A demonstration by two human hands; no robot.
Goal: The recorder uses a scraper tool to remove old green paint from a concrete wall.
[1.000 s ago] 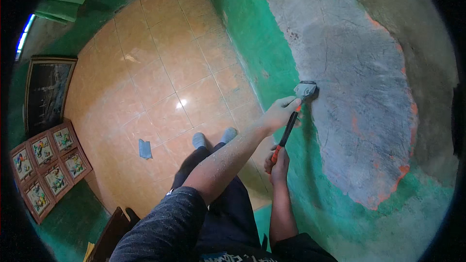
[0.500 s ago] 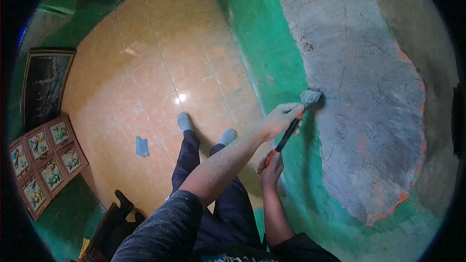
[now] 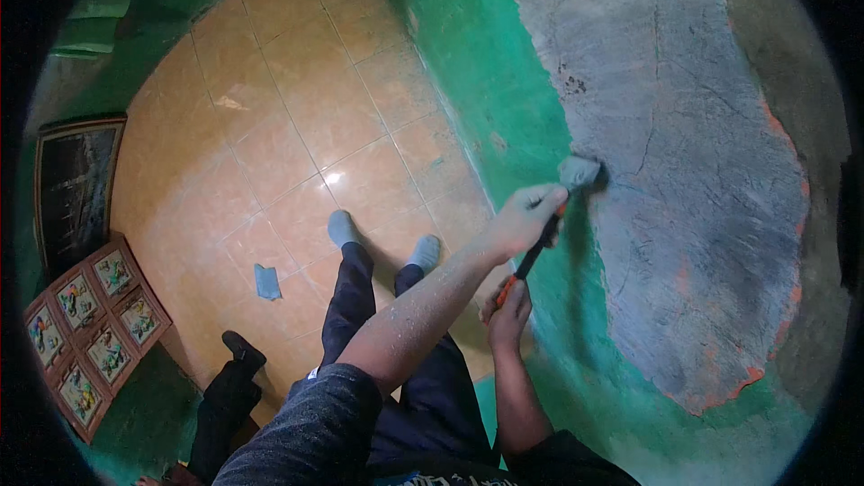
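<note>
Both my hands are closed on a long-handled scraper (image 3: pixel 535 256) with a black and orange handle and a dusty grey head. My left hand (image 3: pixel 526 220) grips it just below the head, its forearm speckled with pale dust. My right hand (image 3: pixel 509 308) wraps the lower end of the handle. The scraper's head rests at the edge between the green paint (image 3: pixel 495 117) and a large bare grey patch (image 3: pixel 693 207) on the wall. Cracks run through the patch, and orange shows along its ragged rim. What the head's edge does against the wall is hard to make out.
Tan floor tiles (image 3: pixel 270 117) spread to my left, with a small blue-grey piece (image 3: pixel 267 281) lying on them. A dark framed picture (image 3: pixel 79 193) and a wooden panelled piece (image 3: pixel 94 328) stand at the far left. Another person's dark-clad leg (image 3: pixel 225 405) shows at lower left.
My view has shifted slightly. The scraper's head has moved a little relative to the patch's edge, and both hands keep their grip. The other person's leg shows more.
</note>
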